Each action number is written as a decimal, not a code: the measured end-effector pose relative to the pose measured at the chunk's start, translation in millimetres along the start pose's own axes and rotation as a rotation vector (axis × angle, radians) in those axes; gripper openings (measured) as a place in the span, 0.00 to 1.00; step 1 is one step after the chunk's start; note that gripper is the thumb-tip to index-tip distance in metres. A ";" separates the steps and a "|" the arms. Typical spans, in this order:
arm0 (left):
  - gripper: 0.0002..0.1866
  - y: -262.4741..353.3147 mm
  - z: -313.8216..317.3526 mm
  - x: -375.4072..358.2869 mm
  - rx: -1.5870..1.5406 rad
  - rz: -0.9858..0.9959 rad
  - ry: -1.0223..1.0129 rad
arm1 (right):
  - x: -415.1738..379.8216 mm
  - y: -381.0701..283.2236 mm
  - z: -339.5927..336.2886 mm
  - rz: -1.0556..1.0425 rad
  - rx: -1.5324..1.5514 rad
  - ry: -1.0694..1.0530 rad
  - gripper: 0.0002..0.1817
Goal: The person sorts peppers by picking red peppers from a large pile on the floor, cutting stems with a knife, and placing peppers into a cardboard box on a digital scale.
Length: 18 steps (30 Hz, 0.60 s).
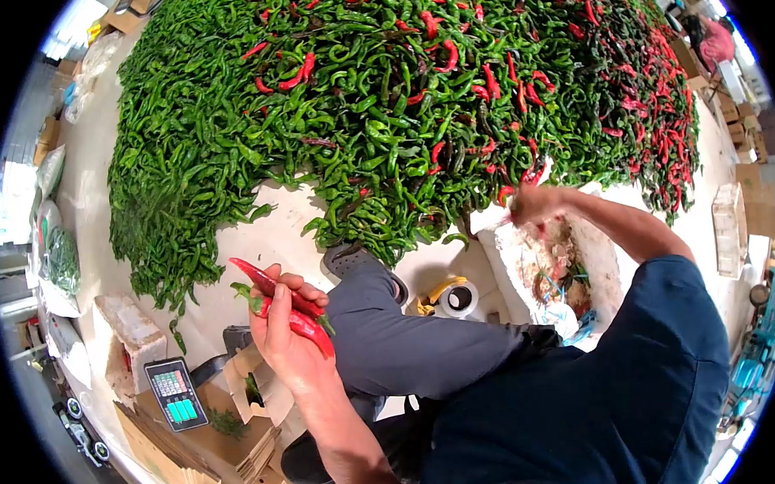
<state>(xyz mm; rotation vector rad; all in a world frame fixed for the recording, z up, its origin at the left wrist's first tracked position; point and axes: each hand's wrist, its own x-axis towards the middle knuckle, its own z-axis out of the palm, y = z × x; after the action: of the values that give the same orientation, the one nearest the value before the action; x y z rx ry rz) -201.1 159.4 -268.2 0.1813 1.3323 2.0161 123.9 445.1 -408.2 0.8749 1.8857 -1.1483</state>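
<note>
The left hand (287, 328) is raised in front of the bent knee (376, 315), forearm rising from the lower middle of the view, wrist straight, palm turned toward the camera's left. Its fingers are curled shut around a small bunch of red peppers (285, 302); the thumb lies across them, and the pepper tips stick out up-left past the fingers while the stems and a bit of green show at the lower right of the fist. The right arm (630, 231) stretches forward and to the left from the dark blue sleeve (660, 340), elbow nearly straight, forearm bare. The right hand (532, 203) sits at the near edge of the pile (394, 95), blurred; it seems closed around something reddish, but whether it grips a pepper I cannot tell. The pile is a broad mound of mostly green peppers on the pale floor (258, 236), with red ones scattered through it and thicker toward the right. Just under the right hand stands a white foam box (516, 265) with scraps inside. Between the knee and the box lies a tape roll (459, 298). A shoe (352, 259) points toward the pile. At lower left are a scale (176, 394), flattened cartons (214, 442) and another foam box (128, 334).
</note>
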 end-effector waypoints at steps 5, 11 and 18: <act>0.15 0.1 10.5 3.0 0.039 -0.032 -0.013 | 76.4 -23.4 -63.0 -0.067 0.705 0.675 0.08; 0.15 11.1 2.2 4.4 0.057 -0.027 0.141 | 226.3 -74.1 -132.4 0.086 -0.225 0.936 0.16; 0.14 15.8 -10.7 14.1 -0.055 -0.096 0.174 | 283.4 -87.5 -135.1 0.152 -0.470 0.908 0.10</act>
<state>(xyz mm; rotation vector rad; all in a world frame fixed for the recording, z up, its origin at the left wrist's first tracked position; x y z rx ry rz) -224.1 156.6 -263.3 -0.0838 1.3622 2.0214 -120.4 584.4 -572.8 1.3514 2.5745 -0.1431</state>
